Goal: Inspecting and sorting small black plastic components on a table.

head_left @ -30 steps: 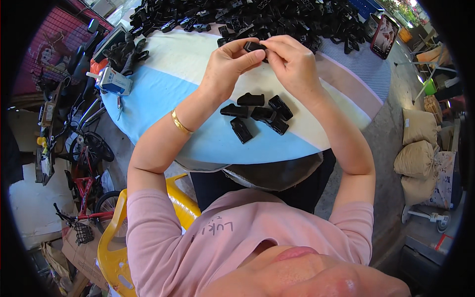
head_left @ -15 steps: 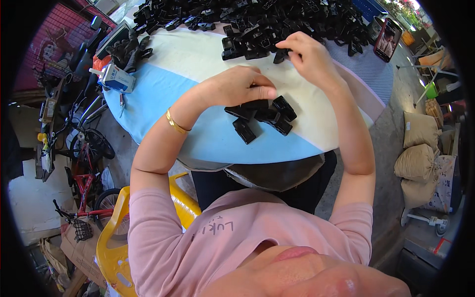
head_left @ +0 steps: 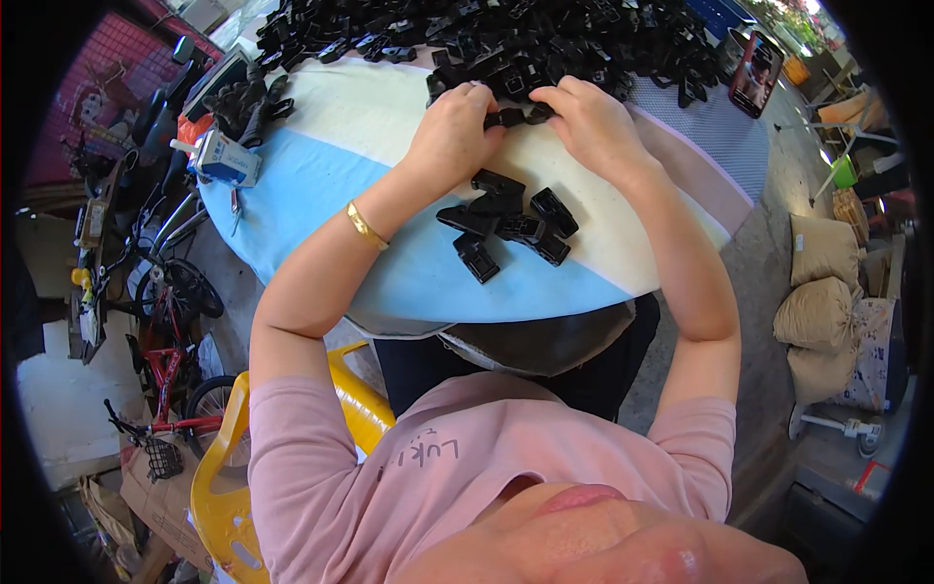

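Both my hands are at the near edge of a heap of black plastic parts [head_left: 389, 24] on the cloth-covered table. My left hand [head_left: 457, 136] has its fingers curled round a small black plastic part [head_left: 504, 118], which sticks out on its right side. Just beside it, my right hand [head_left: 595, 127] pinches another small black plastic part [head_left: 538, 115] between thumb and finger. The two parts are close together; whether they touch I cannot tell. Nearer me lies a small loose group of black plastic parts [head_left: 477, 258], at several angles.
The tablecloth [head_left: 321, 195] has blue, cream and mauve areas. A blue-and-white carton [head_left: 226, 159] and dark gloves [head_left: 238, 102] are at the left edge. A phone [head_left: 756, 76] stands at the far right. Beside me are a yellow chair [head_left: 222, 487] and a red bicycle [head_left: 165, 380].
My left hand has moved away from the small near group to the heap's edge, uncovering those parts. My right hand has come slightly down and left, and the hands are now closer together.
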The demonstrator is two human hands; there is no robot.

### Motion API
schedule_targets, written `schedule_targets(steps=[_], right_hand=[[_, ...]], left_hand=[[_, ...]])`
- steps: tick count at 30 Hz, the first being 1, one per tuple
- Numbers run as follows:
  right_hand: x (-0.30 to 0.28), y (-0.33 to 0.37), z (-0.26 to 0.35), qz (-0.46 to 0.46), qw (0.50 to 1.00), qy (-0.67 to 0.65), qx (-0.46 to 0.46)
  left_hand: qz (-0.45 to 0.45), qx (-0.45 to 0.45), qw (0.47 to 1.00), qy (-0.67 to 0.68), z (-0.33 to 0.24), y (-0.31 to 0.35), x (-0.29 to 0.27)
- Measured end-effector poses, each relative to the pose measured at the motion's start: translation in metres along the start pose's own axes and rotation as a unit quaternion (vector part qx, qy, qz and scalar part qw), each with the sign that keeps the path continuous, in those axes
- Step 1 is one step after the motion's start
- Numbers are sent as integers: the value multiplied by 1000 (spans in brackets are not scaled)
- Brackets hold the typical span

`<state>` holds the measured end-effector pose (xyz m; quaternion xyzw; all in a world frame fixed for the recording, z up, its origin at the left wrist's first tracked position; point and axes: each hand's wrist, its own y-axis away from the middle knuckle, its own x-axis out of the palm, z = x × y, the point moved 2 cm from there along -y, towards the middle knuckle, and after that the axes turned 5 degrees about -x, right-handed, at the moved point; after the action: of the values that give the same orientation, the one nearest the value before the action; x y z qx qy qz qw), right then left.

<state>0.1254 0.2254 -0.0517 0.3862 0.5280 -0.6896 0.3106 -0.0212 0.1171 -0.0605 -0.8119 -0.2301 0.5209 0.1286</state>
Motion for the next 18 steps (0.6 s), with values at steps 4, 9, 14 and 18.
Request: schedule_targets(steps=[4, 9, 14, 18], right_hand=[[-6, -2, 0, -13, 999, -6, -30], [-9, -3, 8, -14, 998, -55, -8], [-8, -2, 2, 13, 976, -199, 87], [-10, -4, -2, 97, 923, -316, 197]], left_hand=[[67, -53, 996, 19, -8, 5, -12], [134, -104, 983, 67, -11, 3, -9], [115, -86, 982, 124, -2, 0, -9], [109, 23, 985, 135, 5, -3, -3]])
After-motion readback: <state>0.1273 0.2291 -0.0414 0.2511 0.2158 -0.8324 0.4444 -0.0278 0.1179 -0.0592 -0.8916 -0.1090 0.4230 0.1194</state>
